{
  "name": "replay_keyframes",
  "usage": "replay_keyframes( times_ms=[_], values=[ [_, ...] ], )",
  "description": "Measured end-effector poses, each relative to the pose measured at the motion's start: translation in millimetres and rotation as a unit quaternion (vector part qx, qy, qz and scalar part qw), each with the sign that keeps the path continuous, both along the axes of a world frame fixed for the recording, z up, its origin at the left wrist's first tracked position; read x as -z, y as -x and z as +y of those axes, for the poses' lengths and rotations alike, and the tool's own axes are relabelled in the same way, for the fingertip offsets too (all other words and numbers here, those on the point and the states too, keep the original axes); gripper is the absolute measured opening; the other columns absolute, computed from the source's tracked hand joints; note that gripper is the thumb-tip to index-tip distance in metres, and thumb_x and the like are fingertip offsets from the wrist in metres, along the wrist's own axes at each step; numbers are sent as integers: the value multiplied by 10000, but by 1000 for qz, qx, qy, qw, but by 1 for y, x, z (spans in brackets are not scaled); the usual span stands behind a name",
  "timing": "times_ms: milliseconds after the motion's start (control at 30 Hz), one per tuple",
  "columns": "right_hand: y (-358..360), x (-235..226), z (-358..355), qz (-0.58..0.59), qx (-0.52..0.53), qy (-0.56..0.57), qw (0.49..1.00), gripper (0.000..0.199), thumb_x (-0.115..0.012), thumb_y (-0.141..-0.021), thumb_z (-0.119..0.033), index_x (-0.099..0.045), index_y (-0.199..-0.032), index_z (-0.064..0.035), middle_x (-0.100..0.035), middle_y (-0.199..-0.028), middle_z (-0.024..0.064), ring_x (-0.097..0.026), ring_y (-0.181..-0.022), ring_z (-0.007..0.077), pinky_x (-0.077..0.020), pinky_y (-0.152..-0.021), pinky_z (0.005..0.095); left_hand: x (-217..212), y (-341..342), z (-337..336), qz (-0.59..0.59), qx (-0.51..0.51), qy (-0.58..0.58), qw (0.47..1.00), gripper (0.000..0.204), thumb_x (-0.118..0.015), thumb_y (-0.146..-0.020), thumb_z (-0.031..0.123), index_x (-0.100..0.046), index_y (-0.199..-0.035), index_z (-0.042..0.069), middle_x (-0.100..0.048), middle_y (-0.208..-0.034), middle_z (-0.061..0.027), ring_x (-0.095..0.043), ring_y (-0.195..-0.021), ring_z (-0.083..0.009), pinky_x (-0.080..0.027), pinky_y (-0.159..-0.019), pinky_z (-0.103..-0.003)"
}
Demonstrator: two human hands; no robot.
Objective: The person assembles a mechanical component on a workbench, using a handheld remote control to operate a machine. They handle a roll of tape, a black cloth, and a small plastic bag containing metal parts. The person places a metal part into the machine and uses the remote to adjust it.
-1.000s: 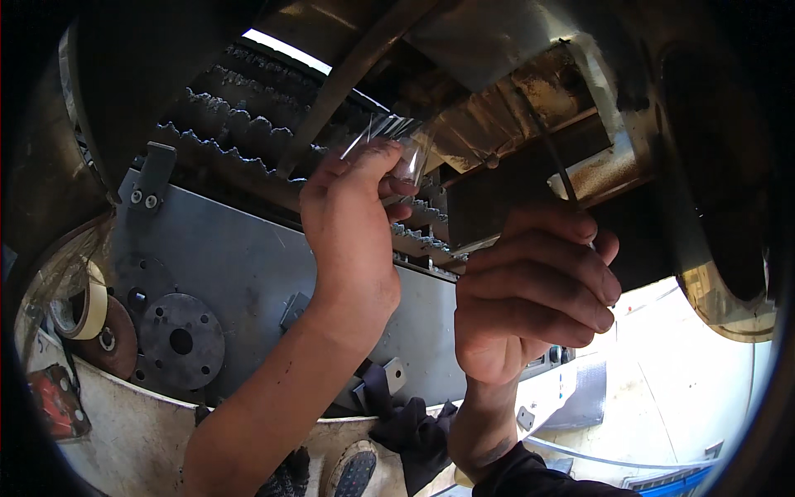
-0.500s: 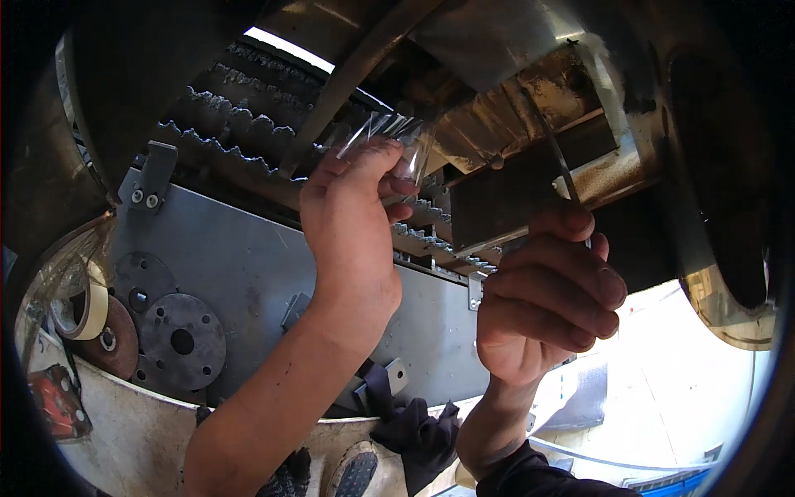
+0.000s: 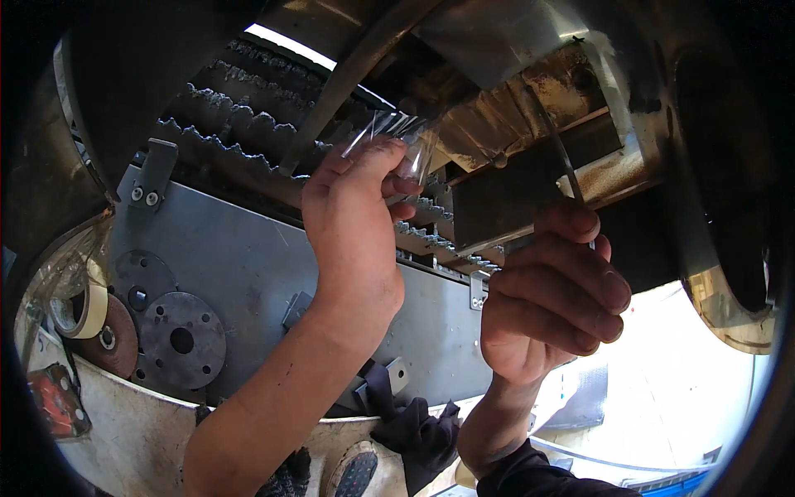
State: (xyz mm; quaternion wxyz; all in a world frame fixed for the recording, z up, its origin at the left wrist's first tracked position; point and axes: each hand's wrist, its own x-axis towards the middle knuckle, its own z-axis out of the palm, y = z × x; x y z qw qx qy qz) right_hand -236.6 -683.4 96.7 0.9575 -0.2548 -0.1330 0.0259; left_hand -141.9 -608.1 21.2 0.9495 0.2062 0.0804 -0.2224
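My left hand (image 3: 356, 195) is raised in the middle, its fingers closed around a clear, shiny see-through piece (image 3: 420, 157), like a small cup or a bent plastic sheet. My fingers hide part of it, and its exact kind cannot be made out. To the right, my right hand (image 3: 551, 298) has its fingers curled, thumb and forefinger pinching a thin metal rod (image 3: 560, 153). The rod slants up and to the left, its upper part in front of a rusty, brownish metal housing (image 3: 489, 124). A dark metal bar (image 3: 348, 74) runs slantwise just above my left hand.
Jagged metal slats (image 3: 224, 137) lie behind my left hand. On a grey metal panel (image 3: 257, 248) are a round holed flange (image 3: 183, 340) and a bracket (image 3: 154, 174). A tape roll (image 3: 87, 311), a brown disc (image 3: 120, 335) and black cloth (image 3: 422, 439) are nearer.
My right hand has shifted slightly to the right with the rod. My left hand has barely moved and keeps its hold on the clear piece.
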Motion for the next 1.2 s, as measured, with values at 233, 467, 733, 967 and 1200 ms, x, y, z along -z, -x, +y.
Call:
replay_keyframes(
  times_ms=[233, 467, 733, 967, 1200],
  values=[
    [-1, 2, 0, -4, -10, -33, 999, 267, -450, -1025, -149, -498, -1205, 43, -686, -842, 106, -693, -698, 171, -600, -589, 287, 1, 0, -1, -4, -5, 4, 1000, 109, -605, -888, 251, -626, -918, 148, -624, -839, 31, -573, -813, -118, -375, -797, -339],
    [-3, 1, -4, -2, -31, -29, 999, 265, -449, -1020, -133, -502, -1196, 57, -686, -841, 117, -697, -705, 182, -609, -592, 295, -1, -1, 1, 0, -8, 1, 1000, 111, -600, -893, 249, -620, -928, 146, -630, -847, 27, -575, -811, -119, -376, -794, -338],
    [-3, 1, -3, 0, -24, -27, 999, 329, -350, -1041, -187, -500, -1199, 60, -681, -836, 128, -693, -706, 203, -610, -592, 303, 1, -1, 2, -11, -7, -4, 1000, 131, -597, -896, 254, -616, -959, 140, -625, -864, 16, -572, -834, -125, -372, -802, -351],
    [-5, 2, -4, -4, -32, -25, 999, 336, -333, -1036, -182, -499, -1194, 64, -676, -829, 135, -693, -704, 212, -613, -598, 310, 2, -2, 0, 1, -8, -4, 1000, 129, -605, -887, 258, -621, -945, 144, -627, -860, 23, -573, -833, -125, -373, -806, -353],
    [-4, 4, -3, -12, -26, -30, 999, 341, -338, -1031, -190, -500, -1197, 61, -674, -829, 134, -692, -707, 212, -612, -603, 310, 3, -2, 0, -8, -10, 2, 1000, 134, -617, -877, 267, -623, -937, 148, -628, -859, 25, -574, -833, -123, -375, -799, -348]
  ],
)
